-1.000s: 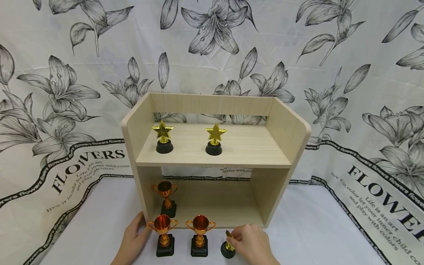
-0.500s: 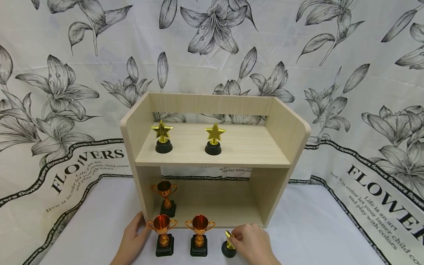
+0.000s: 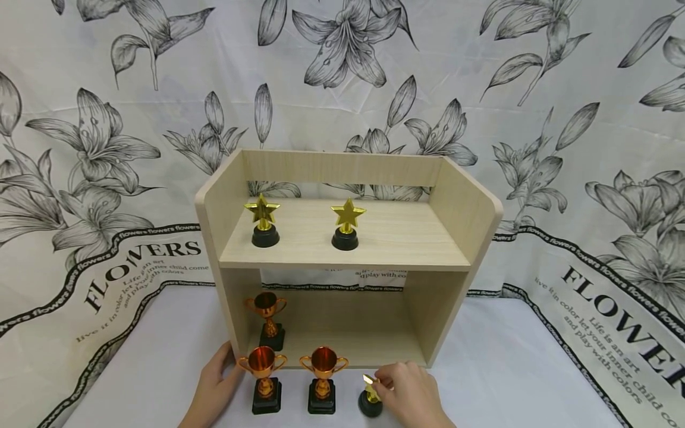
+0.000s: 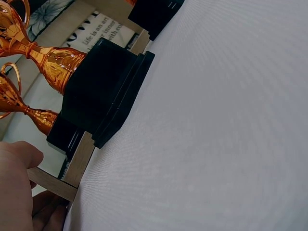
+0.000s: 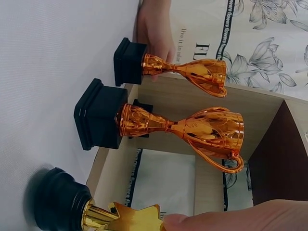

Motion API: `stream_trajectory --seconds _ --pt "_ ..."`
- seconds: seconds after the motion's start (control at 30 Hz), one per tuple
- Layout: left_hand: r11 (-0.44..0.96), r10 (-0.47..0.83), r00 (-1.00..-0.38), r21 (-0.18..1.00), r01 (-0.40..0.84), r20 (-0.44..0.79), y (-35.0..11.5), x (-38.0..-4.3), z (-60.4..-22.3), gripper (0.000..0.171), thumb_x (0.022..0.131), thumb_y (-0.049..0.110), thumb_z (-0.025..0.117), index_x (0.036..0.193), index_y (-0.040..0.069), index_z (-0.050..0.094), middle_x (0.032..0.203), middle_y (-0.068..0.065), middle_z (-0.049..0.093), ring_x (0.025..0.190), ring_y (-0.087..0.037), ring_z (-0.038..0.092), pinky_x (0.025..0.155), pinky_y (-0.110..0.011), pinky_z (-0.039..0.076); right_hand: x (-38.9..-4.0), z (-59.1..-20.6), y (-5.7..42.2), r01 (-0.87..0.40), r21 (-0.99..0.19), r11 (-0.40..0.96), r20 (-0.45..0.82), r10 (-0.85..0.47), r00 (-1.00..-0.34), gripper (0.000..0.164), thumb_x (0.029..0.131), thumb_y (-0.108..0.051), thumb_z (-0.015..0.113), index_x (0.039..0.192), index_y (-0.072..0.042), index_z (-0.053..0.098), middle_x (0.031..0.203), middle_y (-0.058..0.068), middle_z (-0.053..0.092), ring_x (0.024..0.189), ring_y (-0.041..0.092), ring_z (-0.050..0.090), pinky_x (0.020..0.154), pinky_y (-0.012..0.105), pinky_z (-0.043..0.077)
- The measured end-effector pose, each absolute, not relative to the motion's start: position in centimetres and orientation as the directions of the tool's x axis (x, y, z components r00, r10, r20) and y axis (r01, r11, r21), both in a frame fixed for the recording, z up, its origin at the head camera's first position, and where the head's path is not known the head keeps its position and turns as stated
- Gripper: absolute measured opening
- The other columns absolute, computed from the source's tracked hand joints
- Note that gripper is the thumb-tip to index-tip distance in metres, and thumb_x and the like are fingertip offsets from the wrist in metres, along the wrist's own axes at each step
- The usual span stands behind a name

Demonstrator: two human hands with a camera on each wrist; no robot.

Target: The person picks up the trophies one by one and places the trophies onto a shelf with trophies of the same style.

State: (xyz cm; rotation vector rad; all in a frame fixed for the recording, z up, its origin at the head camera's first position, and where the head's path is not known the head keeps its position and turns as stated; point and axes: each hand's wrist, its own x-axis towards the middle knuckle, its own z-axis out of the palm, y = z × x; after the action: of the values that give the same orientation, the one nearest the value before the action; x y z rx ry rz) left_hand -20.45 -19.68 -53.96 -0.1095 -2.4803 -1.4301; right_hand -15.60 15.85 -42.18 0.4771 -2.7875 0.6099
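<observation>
My right hand (image 3: 411,392) pinches the gold star of a small star trophy (image 3: 370,402). Its round black base is down on the white cloth, as the right wrist view also shows. My left hand (image 3: 214,386) grips the lower left side panel of the wooden shelf (image 3: 342,267), thumb on one face and fingers on the other in the left wrist view. Between the hands two orange cup trophies stand upright on square black bases, a left cup (image 3: 263,380) and a right cup (image 3: 322,380).
On the upper board stand two more star trophies, a left star (image 3: 263,221) and a middle star (image 3: 346,224). Another orange cup trophy (image 3: 270,321) is inside the lower compartment at the left. A flower-printed cloth (image 3: 342,119) hangs behind the shelf.
The star trophy in my right hand has turned and shifted very slightly to the right on the cloth. My left hand and the other trophies have stayed put.
</observation>
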Motion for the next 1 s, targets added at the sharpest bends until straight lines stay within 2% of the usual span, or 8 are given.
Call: stream_trajectory --seconds 0.37,0.63,1.0 --pt "0.502 -0.073 -0.954 0.837 0.218 0.292 -19.59 -20.26 -53.65 0.052 0.092 0.021 0.061 0.138 0.006 0.042 0.132 -0.016 0.053 0.117 -0.028 0.054 0.098 -0.047 0.041 -15.51 -41.89 16.06 -0.374 -0.351 0.859 0.316 -0.268 -0.91 0.009 0.073 -0.018 0.076 0.081 -0.02 0.076 0.068 -0.016 0.066 0.064 0.004 0.061 0.046 0.023 0.04" --pt "0.513 -0.076 -0.949 0.828 0.225 0.305 -19.58 -20.29 -53.67 0.05 0.093 0.021 0.061 0.137 0.006 0.044 0.13 -0.016 0.055 0.115 -0.029 0.055 0.097 -0.048 0.041 -15.49 -41.62 16.04 -0.362 -0.349 0.864 0.318 -0.254 -0.913 0.012 0.073 -0.016 0.078 0.084 -0.019 0.076 0.07 -0.015 0.065 0.062 0.001 0.057 0.046 0.022 0.037" --pt "0.513 -0.081 -0.95 0.829 0.221 0.303 -19.62 -20.3 -53.79 0.05 0.092 0.02 0.062 0.137 0.006 0.044 0.129 -0.016 0.055 0.115 -0.029 0.056 0.097 -0.049 0.041 -15.22 -41.17 16.21 -0.358 -0.324 0.876 0.351 -0.24 -0.905 0.012 0.073 -0.019 0.078 0.085 -0.022 0.076 0.073 -0.017 0.065 0.066 0.005 0.061 0.047 0.024 0.04"
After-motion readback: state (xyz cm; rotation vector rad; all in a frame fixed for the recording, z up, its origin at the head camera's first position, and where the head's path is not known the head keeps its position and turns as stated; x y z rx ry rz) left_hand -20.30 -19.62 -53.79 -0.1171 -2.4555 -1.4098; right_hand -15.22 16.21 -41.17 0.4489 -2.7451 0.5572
